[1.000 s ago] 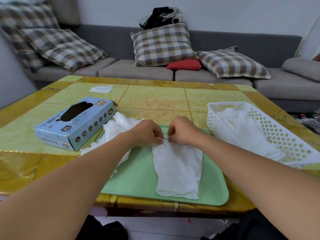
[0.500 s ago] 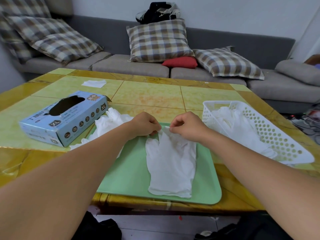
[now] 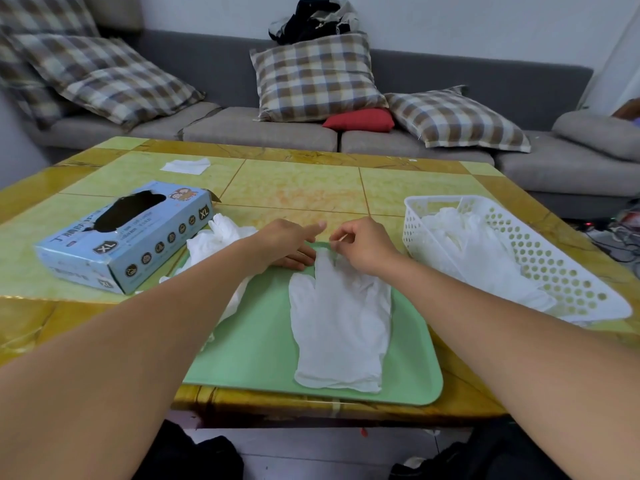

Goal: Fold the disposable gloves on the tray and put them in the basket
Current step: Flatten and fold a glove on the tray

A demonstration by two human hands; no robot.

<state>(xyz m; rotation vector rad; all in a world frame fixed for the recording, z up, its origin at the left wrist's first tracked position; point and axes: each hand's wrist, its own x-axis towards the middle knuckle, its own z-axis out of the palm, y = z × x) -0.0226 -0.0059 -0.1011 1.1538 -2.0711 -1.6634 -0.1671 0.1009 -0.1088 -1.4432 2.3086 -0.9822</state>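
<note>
A white disposable glove is laid flat on the green tray, its far edge pinched by the right hand; the left hand is held loosely open beside it. Folding is judged pending, with the basket near at right.

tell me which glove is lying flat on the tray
The single white glove spread out in the middle of the green tray, its far end pinched by the right hand. The others are crumpled heaps: one at the tray's left edge, one in the basket.
</note>
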